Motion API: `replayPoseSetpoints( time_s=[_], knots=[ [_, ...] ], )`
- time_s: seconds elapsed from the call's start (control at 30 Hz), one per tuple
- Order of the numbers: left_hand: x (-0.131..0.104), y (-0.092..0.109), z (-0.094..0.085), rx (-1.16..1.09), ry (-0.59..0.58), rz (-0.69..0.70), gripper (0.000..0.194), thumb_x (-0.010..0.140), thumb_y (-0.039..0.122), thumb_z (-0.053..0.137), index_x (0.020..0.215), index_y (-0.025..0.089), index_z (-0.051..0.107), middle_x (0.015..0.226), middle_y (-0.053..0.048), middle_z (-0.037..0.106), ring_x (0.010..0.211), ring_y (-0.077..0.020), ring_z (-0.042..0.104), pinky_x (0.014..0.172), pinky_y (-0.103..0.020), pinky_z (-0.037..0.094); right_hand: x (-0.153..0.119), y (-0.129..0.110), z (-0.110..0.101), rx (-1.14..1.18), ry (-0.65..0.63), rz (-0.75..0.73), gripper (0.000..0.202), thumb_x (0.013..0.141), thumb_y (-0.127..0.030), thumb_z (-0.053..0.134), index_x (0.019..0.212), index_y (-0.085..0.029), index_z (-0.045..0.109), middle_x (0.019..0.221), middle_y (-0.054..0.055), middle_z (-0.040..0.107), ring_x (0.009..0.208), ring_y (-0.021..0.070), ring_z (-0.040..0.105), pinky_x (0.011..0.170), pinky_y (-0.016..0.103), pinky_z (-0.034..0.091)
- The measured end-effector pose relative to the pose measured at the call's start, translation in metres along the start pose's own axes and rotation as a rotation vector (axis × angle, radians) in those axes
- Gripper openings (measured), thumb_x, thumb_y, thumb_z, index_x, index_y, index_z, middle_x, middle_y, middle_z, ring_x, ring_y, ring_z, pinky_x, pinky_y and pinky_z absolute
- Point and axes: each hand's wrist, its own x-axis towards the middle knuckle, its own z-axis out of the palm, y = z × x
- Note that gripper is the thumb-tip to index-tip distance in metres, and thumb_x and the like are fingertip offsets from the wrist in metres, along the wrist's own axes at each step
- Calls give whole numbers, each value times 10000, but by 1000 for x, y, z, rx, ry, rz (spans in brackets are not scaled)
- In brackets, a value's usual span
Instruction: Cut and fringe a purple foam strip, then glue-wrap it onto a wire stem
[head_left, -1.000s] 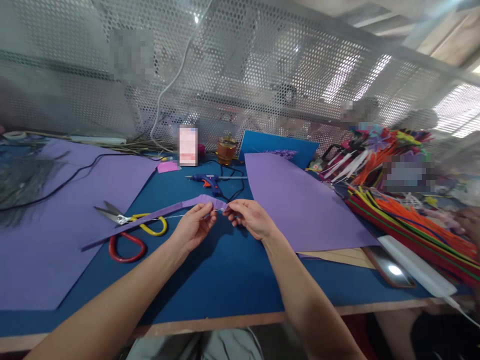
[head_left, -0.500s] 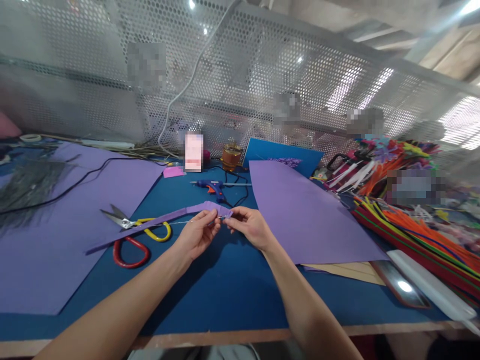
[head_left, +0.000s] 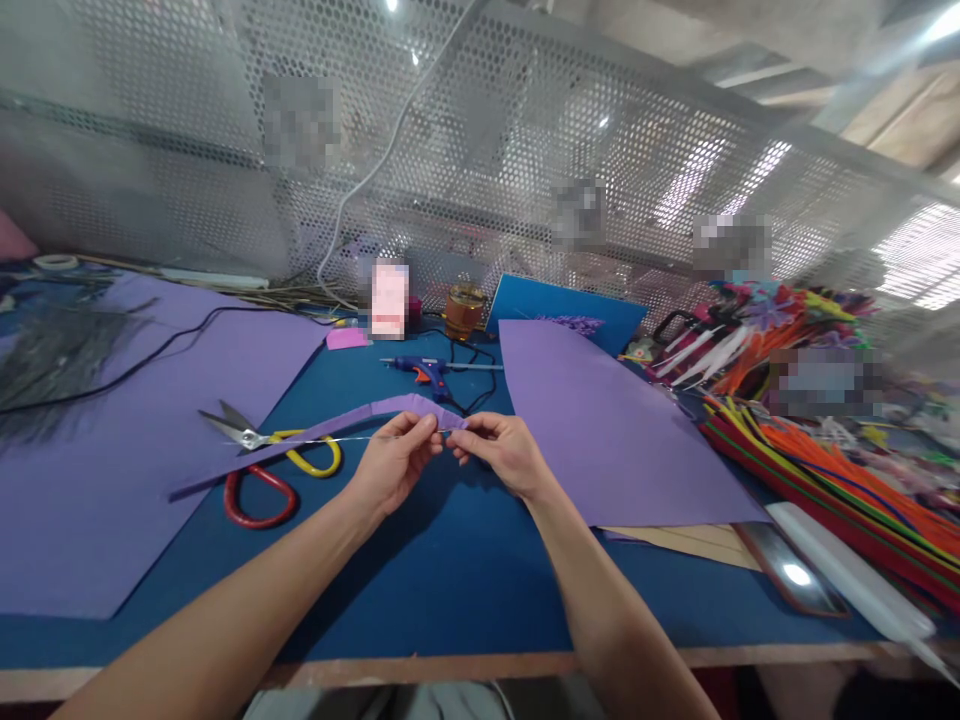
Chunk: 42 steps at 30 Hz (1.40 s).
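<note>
A long, narrow purple paper strip (head_left: 337, 420) runs from between my hands down to the left, passing over the scissors (head_left: 251, 438) with one red and one yellow handle. My left hand (head_left: 401, 455) pinches the strip near its right end. The fingertips of my right hand (head_left: 499, 450) are closed on the very end of that strip, close beside the left fingers. A thin pale wire (head_left: 349, 439) stretches leftward from my left hand, below the strip. What lies between the fingertips is partly hidden.
Large purple sheets (head_left: 600, 430) lie on both sides of the blue table. Behind my hands rest a blue glue gun (head_left: 424, 370) and an amber jar (head_left: 463, 310). A phone (head_left: 799, 575), a white stick-like device (head_left: 851, 570) and colourful pipe cleaners (head_left: 825, 480) sit at right.
My hands stay together at nearly the same spot, still pinching the strip. The strip's middle arches slightly more, and the view has shifted a little.
</note>
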Motion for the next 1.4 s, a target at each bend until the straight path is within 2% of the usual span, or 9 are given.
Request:
replayPoseSetpoints(
  time_s=[0.17,0.33,0.5,0.6,0.67,0.87,1.1,1.23,1.4],
  knots=[
    [-1,1,2,67,-2,65,309,436,257,801,539,132,537,469,19,586,450,-66,531,499,-174,432,0,1,0,12,25,11,184,552,-290,727,590,-160,603,544,-10,634,483,92,560,477,218,451],
    [-2,0,2,77,-27,71,284,464,244,790,545,133,541,472,19,587,454,-69,536,502,-173,436,-1,2,2,33,39,23,192,559,-288,721,573,-162,576,520,-19,625,461,81,543,459,205,433],
    [-1,-2,1,-20,27,-59,174,628,127,691,539,116,542,478,5,576,438,-47,528,487,-134,445,-1,1,3,56,28,34,200,560,-289,723,608,-159,580,544,-16,636,471,77,544,465,201,435],
    [0,-2,1,-107,76,-147,195,721,52,578,537,108,543,474,-2,564,438,-39,534,487,-113,453,-2,-2,0,37,-31,34,204,550,-267,731,669,-152,612,590,-12,648,508,77,560,506,207,454],
    [1,-1,1,-123,70,-157,214,743,38,542,541,108,543,477,-6,564,443,-42,540,489,-114,461,-2,-4,-2,21,-54,39,206,560,-264,724,697,-151,621,611,-8,655,523,79,567,516,209,458],
    [0,-1,-1,-39,18,-103,153,677,97,641,558,114,547,491,0,573,447,-47,529,481,-125,453,-3,-6,-4,-64,-30,46,169,603,-279,697,633,-154,588,557,-12,635,486,74,547,469,195,433],
    [-1,-1,-2,72,-50,-36,226,581,255,736,555,115,561,519,-3,582,452,-55,499,449,-158,411,-3,-5,-6,-17,-39,50,176,614,-290,702,660,-156,599,600,-3,645,496,78,553,485,211,451],
    [-2,-1,-1,11,-29,-48,186,613,210,715,564,116,562,512,2,577,450,-49,491,465,-155,412,-3,-4,-9,56,-109,62,227,585,-272,728,744,-156,616,688,17,673,567,101,594,550,242,485],
    [-4,-2,2,-43,7,-110,149,688,142,642,570,116,556,510,-3,571,443,-46,487,461,-145,417,-3,-3,-5,-43,-45,-35,210,602,-327,707,695,-166,610,630,1,652,546,114,592,561,272,500]
  ],
)
